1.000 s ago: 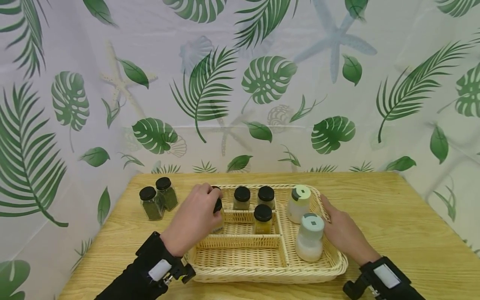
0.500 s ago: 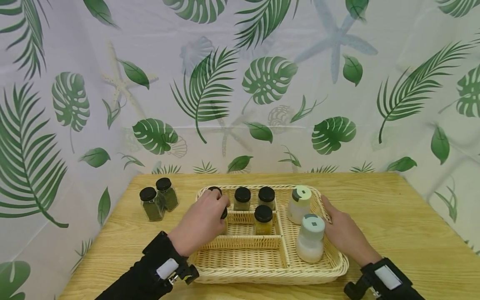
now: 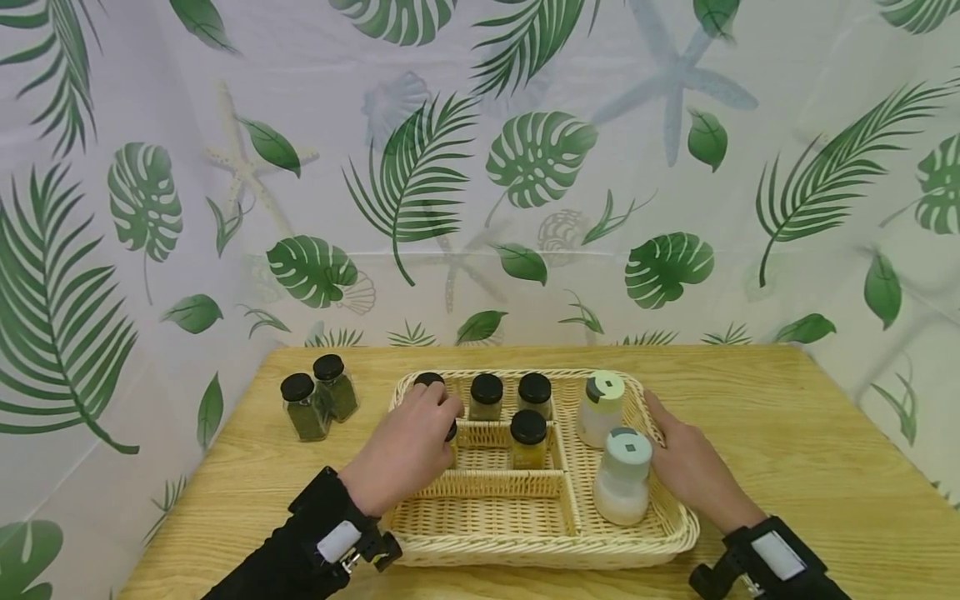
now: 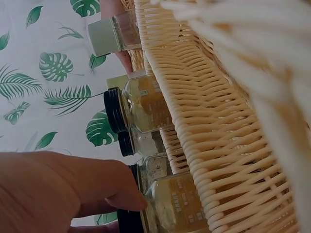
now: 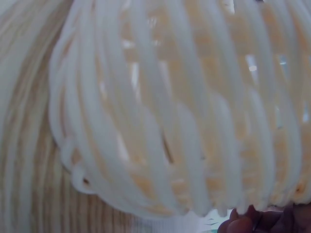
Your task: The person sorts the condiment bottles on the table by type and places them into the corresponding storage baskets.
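My left hand [image 3: 408,442] is over the left side of a wicker basket [image 3: 525,550]. Its thumb and fingers pinch the black lid of a glass spice jar [image 4: 177,204], which stands in the left of the middle compartment. Most of that jar is hidden by the hand in the head view. Across the same compartment, at its right end, stands a black-lidded jar of yellow spice [image 3: 528,450]. My right hand [image 3: 693,462] grips the basket's right rim, its fingers partly hidden behind the weave.
Several black-lidded jars, one a grey spice jar [image 3: 486,400], line the back compartment. A yellow-lidded shaker [image 3: 600,417] and a pale green-lidded shaker [image 3: 622,487] stand in the right compartment. Two jars of green herbs, a front one [image 3: 306,412] and a rear one [image 3: 337,392], stand left of the basket.
My left hand has shifted a little to the right and down with the jar over the middle compartment, uncovering a back-row lid. My right hand stays on the rim.
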The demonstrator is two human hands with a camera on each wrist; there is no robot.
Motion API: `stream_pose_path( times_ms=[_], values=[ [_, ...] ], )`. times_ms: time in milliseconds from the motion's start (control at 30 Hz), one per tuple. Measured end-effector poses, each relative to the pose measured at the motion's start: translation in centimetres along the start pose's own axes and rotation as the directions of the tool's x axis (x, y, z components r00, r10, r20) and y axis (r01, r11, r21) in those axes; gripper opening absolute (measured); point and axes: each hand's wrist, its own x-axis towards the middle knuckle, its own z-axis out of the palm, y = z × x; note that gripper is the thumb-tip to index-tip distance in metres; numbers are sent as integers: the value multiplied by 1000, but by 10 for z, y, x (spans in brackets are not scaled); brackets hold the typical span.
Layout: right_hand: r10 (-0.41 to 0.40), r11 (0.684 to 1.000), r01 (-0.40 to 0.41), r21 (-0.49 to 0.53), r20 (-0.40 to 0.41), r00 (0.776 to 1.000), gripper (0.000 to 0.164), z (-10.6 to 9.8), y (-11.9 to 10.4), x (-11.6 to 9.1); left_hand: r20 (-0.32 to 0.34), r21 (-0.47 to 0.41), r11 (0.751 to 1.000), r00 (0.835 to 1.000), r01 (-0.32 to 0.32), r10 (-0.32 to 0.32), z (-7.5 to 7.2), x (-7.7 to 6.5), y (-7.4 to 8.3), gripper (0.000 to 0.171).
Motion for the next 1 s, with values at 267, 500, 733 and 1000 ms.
stream_pose_path(
  times_ms=[267, 500, 733, 1000],
  values=[
    [1, 1000, -1, 6, 6, 1000, 71, 1, -1, 0, -73, -7, 999, 996, 51, -52, -6, -3, -2, 30],
    [4, 1000, -4, 5, 7, 1000, 71, -1, -4, -2, -198, -31, 992, 972, 125, -128, -16, -3, -17, 24],
    [-6, 1000, 6, 6, 1, 1000, 71, -1, 0, -2, -290, -11, 977, 935, 213, -207, -21, -1, -47, 24],
    [-8, 1000, 8, 14, 2, 1000, 72, 0, 0, -1, -327, 1, 957, 904, 291, -275, -14, -5, -82, 21]
  ],
)
